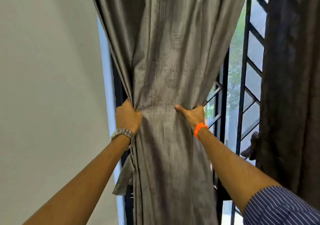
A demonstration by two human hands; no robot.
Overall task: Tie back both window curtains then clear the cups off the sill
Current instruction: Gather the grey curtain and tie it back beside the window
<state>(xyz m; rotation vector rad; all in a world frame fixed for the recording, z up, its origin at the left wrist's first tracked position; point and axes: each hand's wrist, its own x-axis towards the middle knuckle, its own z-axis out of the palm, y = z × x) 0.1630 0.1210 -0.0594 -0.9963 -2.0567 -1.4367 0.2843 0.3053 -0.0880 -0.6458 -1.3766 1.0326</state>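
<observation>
A grey-brown left curtain (162, 65) hangs before me, gathered into a narrow waist at mid height. My left hand (127, 116) grips its left edge, fingers curled into the folds. My right hand (191, 114) grips the right edge, thumb across the front and fingers behind the cloth. A loose strip of the same fabric (123, 178) hangs below my left wrist. The right curtain (292, 86) hangs dark at the far right, with a knotted band (252, 146) at its edge. No cups or sill are in view.
A plain pale wall (48, 86) fills the left side. Between the curtains stands a window with a black metal grille (245, 79), and green foliage shows outside.
</observation>
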